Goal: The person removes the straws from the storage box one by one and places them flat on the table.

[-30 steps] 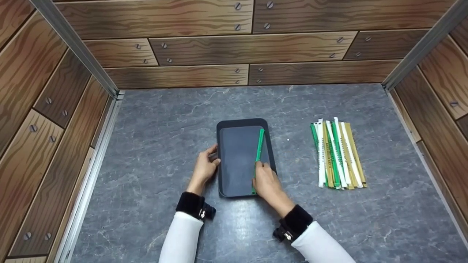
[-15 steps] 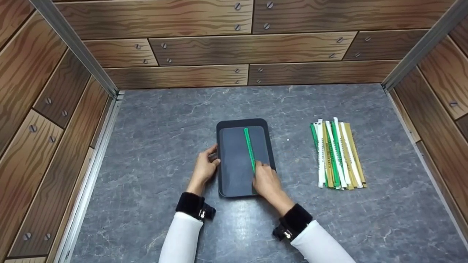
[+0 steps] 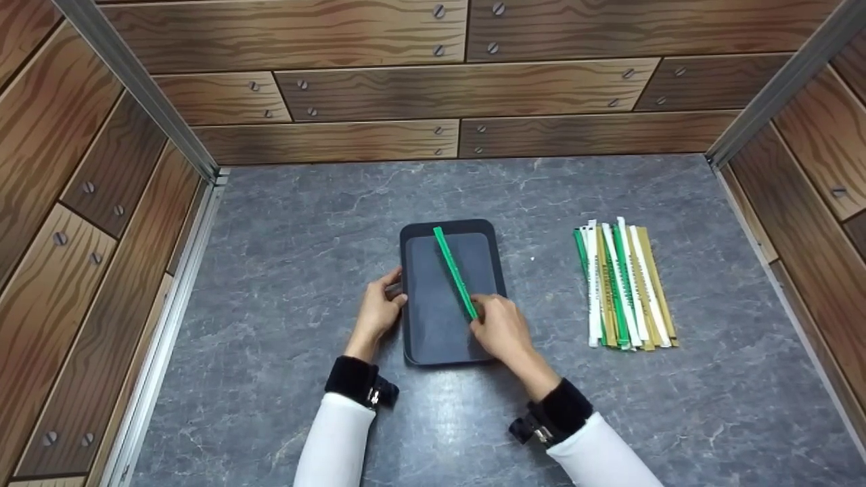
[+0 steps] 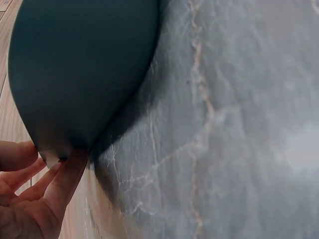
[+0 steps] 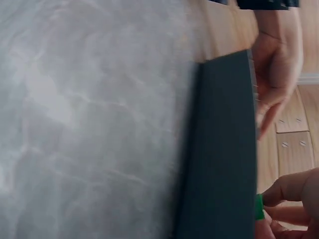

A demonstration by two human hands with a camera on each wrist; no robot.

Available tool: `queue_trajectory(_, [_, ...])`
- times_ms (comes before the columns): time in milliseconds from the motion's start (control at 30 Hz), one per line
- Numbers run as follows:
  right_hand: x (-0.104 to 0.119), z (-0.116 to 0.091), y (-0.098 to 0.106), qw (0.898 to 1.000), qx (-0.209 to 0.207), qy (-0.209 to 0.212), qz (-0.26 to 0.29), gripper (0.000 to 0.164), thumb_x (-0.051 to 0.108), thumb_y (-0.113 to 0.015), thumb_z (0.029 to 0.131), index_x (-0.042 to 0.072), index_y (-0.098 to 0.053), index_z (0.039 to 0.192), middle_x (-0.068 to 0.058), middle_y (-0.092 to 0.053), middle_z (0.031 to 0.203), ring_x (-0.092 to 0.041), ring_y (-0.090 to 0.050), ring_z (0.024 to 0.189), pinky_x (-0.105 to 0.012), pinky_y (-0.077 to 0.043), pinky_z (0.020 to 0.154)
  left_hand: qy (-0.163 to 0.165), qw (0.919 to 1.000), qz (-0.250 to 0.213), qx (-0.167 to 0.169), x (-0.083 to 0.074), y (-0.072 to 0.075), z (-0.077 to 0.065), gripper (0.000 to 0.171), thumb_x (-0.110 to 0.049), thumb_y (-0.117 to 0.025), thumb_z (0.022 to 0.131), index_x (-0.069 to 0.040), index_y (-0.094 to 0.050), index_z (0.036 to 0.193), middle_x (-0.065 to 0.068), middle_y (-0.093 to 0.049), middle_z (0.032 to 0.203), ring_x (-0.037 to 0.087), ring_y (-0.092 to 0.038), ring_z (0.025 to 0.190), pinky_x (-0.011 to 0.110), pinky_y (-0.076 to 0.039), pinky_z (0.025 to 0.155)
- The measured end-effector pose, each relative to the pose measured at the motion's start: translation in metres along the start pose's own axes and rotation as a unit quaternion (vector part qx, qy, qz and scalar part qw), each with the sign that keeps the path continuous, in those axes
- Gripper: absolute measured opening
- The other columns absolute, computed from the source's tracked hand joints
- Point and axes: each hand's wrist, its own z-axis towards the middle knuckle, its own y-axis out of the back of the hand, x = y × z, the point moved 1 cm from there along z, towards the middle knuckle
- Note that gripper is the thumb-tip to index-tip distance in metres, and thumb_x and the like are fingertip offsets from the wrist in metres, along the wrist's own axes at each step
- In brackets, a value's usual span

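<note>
A dark grey rectangular tray lies mid-table. At its left side, my left hand grips the wall, its thumb at the rim and fingers along the outside; the left wrist view shows those fingers against the tray's outer wall. My right hand pinches the near end of a green paper-wrapped straw over the tray's right half. This straw slants, its far end overlapping the far rim on the left. In the right wrist view, a bit of green wrapper shows at my fingertips, behind the tray wall.
To the right, a pile of wrapped straws in white, green and gold lies side by side on the grey marbled table. Wood-patterned panels stand at the back and both sides, with metal rails at the corners.
From the tray's right side, the straw's far end has swung left and risen over the far rim. My right hand has shifted slightly right; my left hand stays put.
</note>
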Motion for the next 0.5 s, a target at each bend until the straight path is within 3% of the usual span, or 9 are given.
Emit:
queue_trajectory(267, [-0.017,0.002,0.04,0.996,-0.058,-0.014,0.065,0.043,-0.011,-0.066,0.073,-0.004,-0.07,0.115,-0.011,-0.069,0.082,-0.022,-0.067,0.07,-0.036,-0.057,0.06,0.003,1.0,0.002,-0.004,0.0,-0.001,-0.001,0.059,0.018,-0.052,0.091,0.002,-0.041,0.146,0.024,-0.051,0.138,0.034,-0.056,0.122,0.035,-0.051,0.094])
queue_trajectory(500, [-0.058,-0.003,0.084,0.994,-0.084,-0.057,0.026,0.041,-0.006,-0.067,0.081,-0.006,-0.066,0.121,-0.02,-0.068,0.092,-0.032,-0.067,0.078,-0.044,-0.056,0.064,0.014,0.9997,0.014,-0.016,0.0,-0.001,0.001,0.059,0.016,-0.054,0.09,-0.002,-0.045,0.146,0.021,-0.053,0.137,0.032,-0.057,0.12,0.034,-0.051,0.094])
